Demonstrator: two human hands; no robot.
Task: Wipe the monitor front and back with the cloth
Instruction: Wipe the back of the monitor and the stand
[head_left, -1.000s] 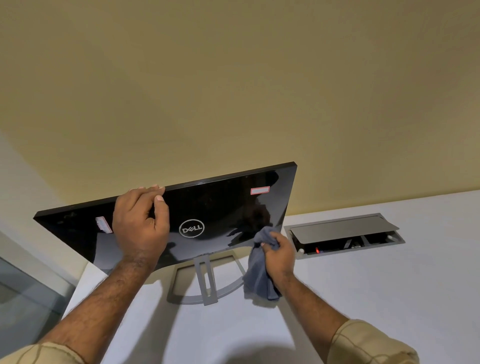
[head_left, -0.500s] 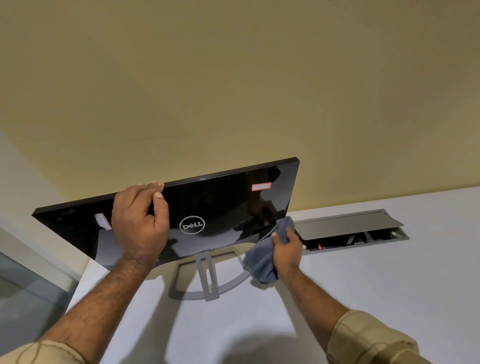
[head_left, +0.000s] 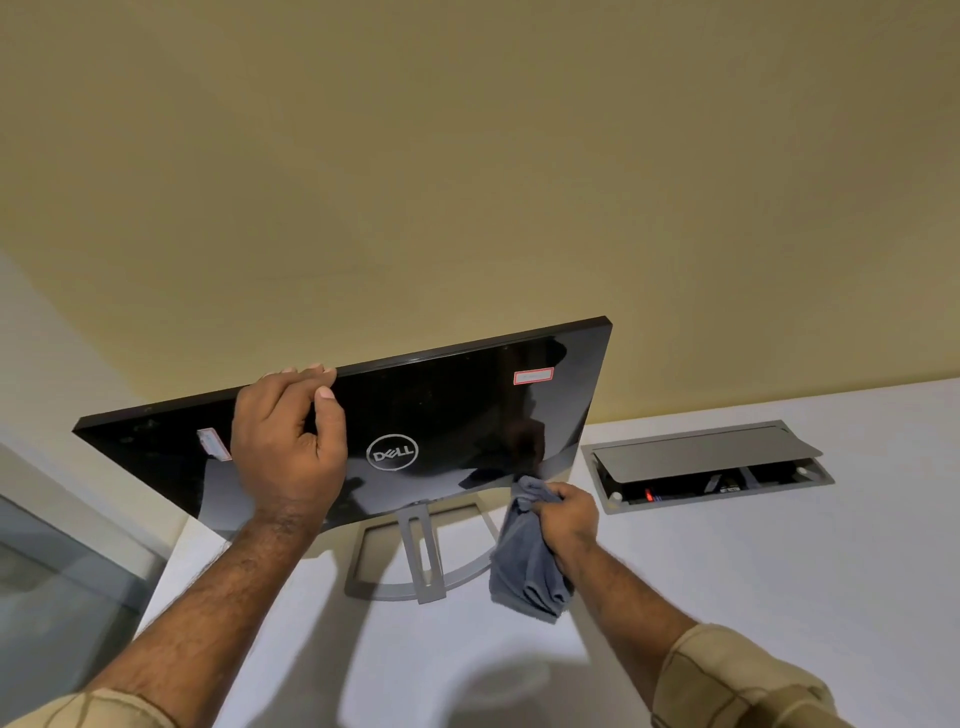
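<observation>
The monitor (head_left: 447, 410) shows its glossy black back with a silver logo and two stickers. It stands on a grey open-frame stand (head_left: 421, 561) on the white desk. My left hand (head_left: 288, 441) grips its top edge left of the middle, fingers curled over the rim. My right hand (head_left: 569, 514) holds a grey-blue cloth (head_left: 527, 561) bunched in its fist at the lower right of the back panel. The top of the cloth touches the panel's bottom edge and the rest hangs down. The screen side is hidden.
A grey cable box (head_left: 706, 465) is set into the white desk (head_left: 779, 571) to the right of the monitor, its lid propped open with a red light inside. A beige wall rises behind. The desk's left edge drops off beside a glass panel (head_left: 57, 587).
My right hand with the cloth swept right to the monitor's lower right corner, then came back left and down. My left hand kept its hold on the top edge.
</observation>
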